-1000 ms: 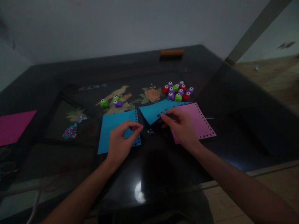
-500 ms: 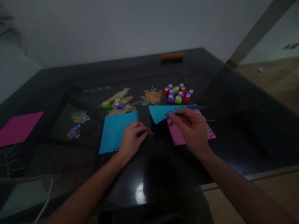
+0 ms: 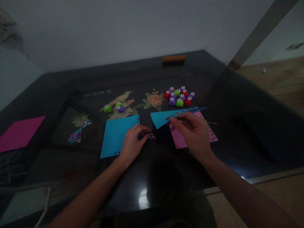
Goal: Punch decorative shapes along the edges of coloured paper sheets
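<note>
My left hand point(image 3: 134, 142) rests over the right part of a flat blue sheet point(image 3: 114, 136), its fingers closed round a small dark object point(image 3: 140, 136). Tiny coloured bits point(image 3: 152, 136) lie on the table by its fingertips. My right hand point(image 3: 193, 133) pinches a second blue sheet point(image 3: 159, 118), which is raised, tilted and has punched holes along its edge. Under that hand lies a pink sheet point(image 3: 178, 139) with holes near its right edge, partly hidden by the hand.
Several coloured punches point(image 3: 179, 102) stand behind my right hand, with three more point(image 3: 120, 109) behind the flat blue sheet. On the left are a heap of confetti point(image 3: 75, 136) and a magenta sheet point(image 3: 20, 133). A brown roll point(image 3: 174, 59) lies at the back.
The view has shifted slightly. Both hands keep nearly the same pose, and the raised blue sheet has tilted a little.
</note>
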`<state>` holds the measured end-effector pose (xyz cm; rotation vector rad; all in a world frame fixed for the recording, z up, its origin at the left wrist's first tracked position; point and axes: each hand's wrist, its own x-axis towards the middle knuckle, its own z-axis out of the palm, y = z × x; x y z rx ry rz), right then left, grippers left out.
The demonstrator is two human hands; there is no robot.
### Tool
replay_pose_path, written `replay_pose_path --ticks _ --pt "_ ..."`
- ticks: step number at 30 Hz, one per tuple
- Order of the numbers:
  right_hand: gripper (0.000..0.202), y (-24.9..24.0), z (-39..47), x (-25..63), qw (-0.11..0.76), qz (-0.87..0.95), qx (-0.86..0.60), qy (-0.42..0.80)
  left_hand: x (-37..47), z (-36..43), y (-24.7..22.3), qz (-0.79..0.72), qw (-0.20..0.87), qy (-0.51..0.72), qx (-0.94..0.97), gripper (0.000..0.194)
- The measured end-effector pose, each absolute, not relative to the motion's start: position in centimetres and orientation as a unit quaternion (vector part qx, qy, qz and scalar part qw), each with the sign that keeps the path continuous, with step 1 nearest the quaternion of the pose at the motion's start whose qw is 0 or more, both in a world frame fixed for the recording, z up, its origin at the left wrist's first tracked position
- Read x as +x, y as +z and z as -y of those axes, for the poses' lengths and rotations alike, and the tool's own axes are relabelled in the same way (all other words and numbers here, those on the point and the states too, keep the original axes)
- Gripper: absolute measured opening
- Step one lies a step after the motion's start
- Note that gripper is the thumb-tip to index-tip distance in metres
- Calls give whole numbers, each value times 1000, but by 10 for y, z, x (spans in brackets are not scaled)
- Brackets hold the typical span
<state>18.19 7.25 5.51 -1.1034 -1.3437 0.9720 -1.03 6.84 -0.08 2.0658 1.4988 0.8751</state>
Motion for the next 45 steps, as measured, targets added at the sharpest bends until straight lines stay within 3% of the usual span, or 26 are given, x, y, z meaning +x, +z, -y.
replay_pose_path --ticks 7,20,23,27,31,34,41,45 --pt "8 54 -73 182 542 566 -462 415 -11 -68 0 -546 227 312 744 3" --pt "6 54 -73 182 538 569 -455 423 -11 -66 7 -534 242 346 732 12" --pt "6 52 -72 182 524 585 -449 426 -10 -62 14 -526 324 385 686 23" --pt "8 47 -69 180 487 624 -436 427 -7 -59 19 -452 573 471 496 42" --pt "8 44 -66 175 435 654 -414 460 -5 -59 23 -386 706 513 300 37" --pt "9 42 -65 171 413 654 -423 472 -7 -59 27 -384 697 552 250 23" --pt "18 31 -67 166 345 592 -420 595 -13 -57 30 -374 623 619 298 16" --pt "17 30 -67 162 348 558 -434 615 -13 -55 29 -392 608 609 325 16"
